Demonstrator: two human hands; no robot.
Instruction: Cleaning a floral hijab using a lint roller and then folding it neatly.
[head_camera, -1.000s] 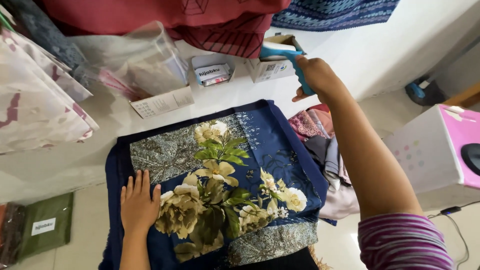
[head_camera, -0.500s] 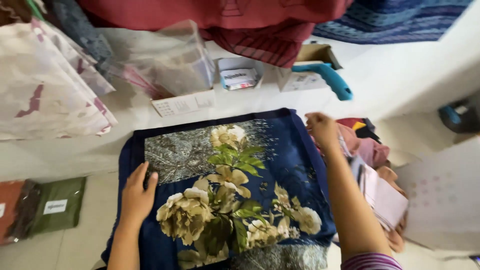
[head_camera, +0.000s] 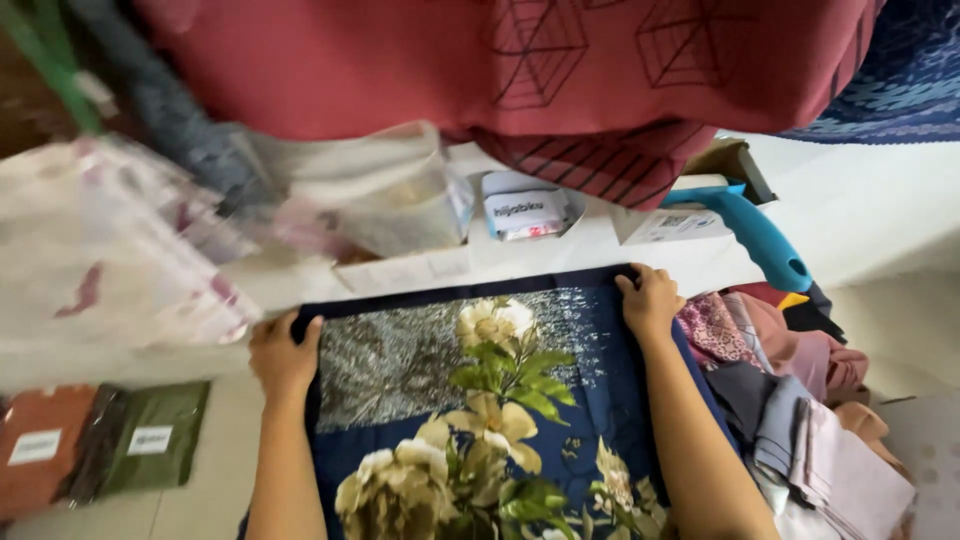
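On the floor at far left lay flat packets (head_camera: 100, 450), one rust and one olive, each with a white label, and above them a pale patterned cloth (head_camera: 110, 260) was too blurred to read. The left hand (head_camera: 283, 352) gripped the far left corner of a navy floral scarf (head_camera: 480, 400), fingers curled over the dark border, while the right hand (head_camera: 650, 300) clenched the far right corner the same way; the scarf lay spread flat in front of the person, its far edge near a low white ledge (head_camera: 560, 245). Handling the cloth well here would seem to call for even tension from both corners, so that the top edge stayed straight and the printed flowers did not skew. Behind it stood a clear bag (head_camera: 400, 200), a small white box (head_camera: 528, 208) and an open carton (head_camera: 690, 210) with a teal handled tool (head_camera: 755, 235) resting on it, possibly a steamer, though its head was hidden. Red cloth (head_camera: 500, 70) hung across the top of the view and covered whatever stood behind. At right a heap of folded fabrics (head_camera: 790, 380) in pink, grey and maroon sat just beside the scarf. The scarf's near edge was cut off by the frame, and both thumbs were tucked out of sight.
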